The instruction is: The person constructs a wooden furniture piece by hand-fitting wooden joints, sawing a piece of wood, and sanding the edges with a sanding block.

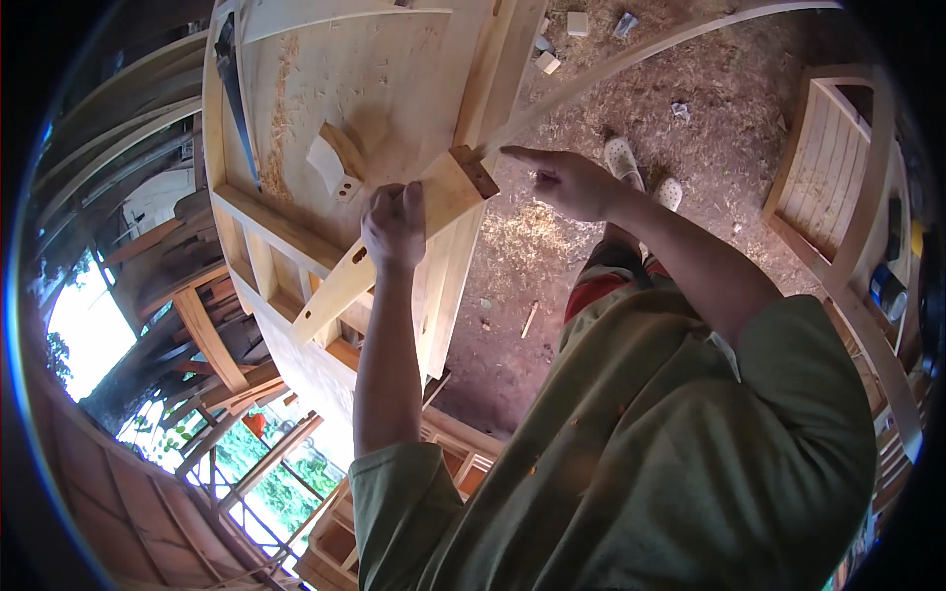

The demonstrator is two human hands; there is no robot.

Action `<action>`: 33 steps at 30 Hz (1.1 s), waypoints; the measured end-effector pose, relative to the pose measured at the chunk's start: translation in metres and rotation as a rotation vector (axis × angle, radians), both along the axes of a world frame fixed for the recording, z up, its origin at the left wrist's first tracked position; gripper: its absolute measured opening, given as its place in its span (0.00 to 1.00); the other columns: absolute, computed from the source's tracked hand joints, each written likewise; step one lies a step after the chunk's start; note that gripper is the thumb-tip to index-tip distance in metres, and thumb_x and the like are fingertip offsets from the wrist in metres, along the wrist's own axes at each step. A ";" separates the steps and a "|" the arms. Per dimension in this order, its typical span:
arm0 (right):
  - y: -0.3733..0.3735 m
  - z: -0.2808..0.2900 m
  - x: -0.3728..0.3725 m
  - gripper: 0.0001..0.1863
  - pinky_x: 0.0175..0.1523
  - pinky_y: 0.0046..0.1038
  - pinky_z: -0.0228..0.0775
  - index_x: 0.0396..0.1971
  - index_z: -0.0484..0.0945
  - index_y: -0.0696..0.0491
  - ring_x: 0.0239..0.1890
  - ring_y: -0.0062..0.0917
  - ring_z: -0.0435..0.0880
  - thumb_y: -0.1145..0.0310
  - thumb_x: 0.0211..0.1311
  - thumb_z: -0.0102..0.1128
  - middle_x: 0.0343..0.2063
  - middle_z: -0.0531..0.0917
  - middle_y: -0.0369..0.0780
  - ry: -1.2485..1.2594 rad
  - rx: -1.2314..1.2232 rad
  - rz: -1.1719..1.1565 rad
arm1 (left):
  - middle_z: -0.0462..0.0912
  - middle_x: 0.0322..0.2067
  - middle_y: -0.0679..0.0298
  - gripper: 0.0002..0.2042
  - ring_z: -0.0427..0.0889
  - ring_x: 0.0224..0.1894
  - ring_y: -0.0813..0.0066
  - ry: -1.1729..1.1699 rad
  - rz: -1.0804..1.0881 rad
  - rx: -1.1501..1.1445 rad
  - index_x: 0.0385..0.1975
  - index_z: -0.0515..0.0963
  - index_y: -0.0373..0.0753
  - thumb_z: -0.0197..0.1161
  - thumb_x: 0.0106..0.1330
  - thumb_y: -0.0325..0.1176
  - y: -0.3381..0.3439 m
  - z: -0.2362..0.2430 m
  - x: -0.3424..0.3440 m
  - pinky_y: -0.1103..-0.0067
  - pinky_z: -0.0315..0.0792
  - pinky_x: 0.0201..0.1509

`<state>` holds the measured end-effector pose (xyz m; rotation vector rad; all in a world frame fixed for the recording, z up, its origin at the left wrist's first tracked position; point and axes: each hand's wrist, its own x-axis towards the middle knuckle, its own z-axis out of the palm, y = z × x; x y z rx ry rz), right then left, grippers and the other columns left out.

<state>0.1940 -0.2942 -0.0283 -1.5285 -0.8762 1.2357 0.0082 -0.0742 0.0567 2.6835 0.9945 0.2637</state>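
My left hand (393, 227) is closed round a pale wooden piece (445, 200) that lies slantwise across the edge of the workbench (404, 79). A slot is cut in its narrow lower arm, and holes show in the darker end face at its upper right. Just beyond that end, my right hand (574, 184) points with its index finger stretched toward the wood. The other fingers of that hand curl in, and nothing shows in them. A smaller curved wooden block (335, 163) with two holes lies on the bench beyond my left hand.
A hand saw (234, 94) lies along the bench's left side, near sawdust. One long wooden strip (650, 47) runs to the upper right. Wood offcuts (577, 24) and shavings litter the floor. A slatted wooden piece (826, 158) stands at right; planks (209, 335) are stacked at left.
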 end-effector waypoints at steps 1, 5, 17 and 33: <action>0.004 -0.001 0.000 0.37 0.40 0.32 0.74 0.75 0.63 0.42 0.26 0.24 0.79 0.72 0.63 0.56 0.26 0.82 0.44 0.097 -0.002 0.020 | 0.85 0.29 0.52 0.16 0.84 0.34 0.48 0.000 0.017 -0.037 0.30 0.83 0.35 0.66 0.68 0.44 0.000 0.000 0.000 0.61 0.76 0.42; 0.016 0.006 -0.012 0.36 0.41 0.32 0.73 0.74 0.64 0.43 0.28 0.24 0.79 0.71 0.64 0.57 0.26 0.81 0.43 0.244 0.063 0.003 | 0.85 0.30 0.52 0.16 0.84 0.34 0.48 -0.005 0.023 -0.079 0.30 0.83 0.35 0.66 0.67 0.44 -0.002 0.003 0.001 0.60 0.76 0.43; 0.021 0.006 0.007 0.33 0.37 0.29 0.73 0.71 0.68 0.51 0.26 0.24 0.79 0.78 0.64 0.53 0.25 0.79 0.45 -0.190 0.198 0.142 | 0.85 0.30 0.51 0.17 0.85 0.35 0.48 -0.012 0.055 -0.057 0.27 0.83 0.35 0.67 0.65 0.45 -0.002 0.001 0.001 0.61 0.77 0.44; 0.021 0.034 0.008 0.16 0.36 0.35 0.71 0.48 0.79 0.61 0.25 0.30 0.79 0.75 0.61 0.55 0.23 0.81 0.45 0.024 0.117 0.143 | 0.86 0.31 0.52 0.18 0.85 0.35 0.51 0.001 0.071 -0.049 0.25 0.83 0.34 0.69 0.64 0.45 -0.004 0.007 0.003 0.62 0.77 0.44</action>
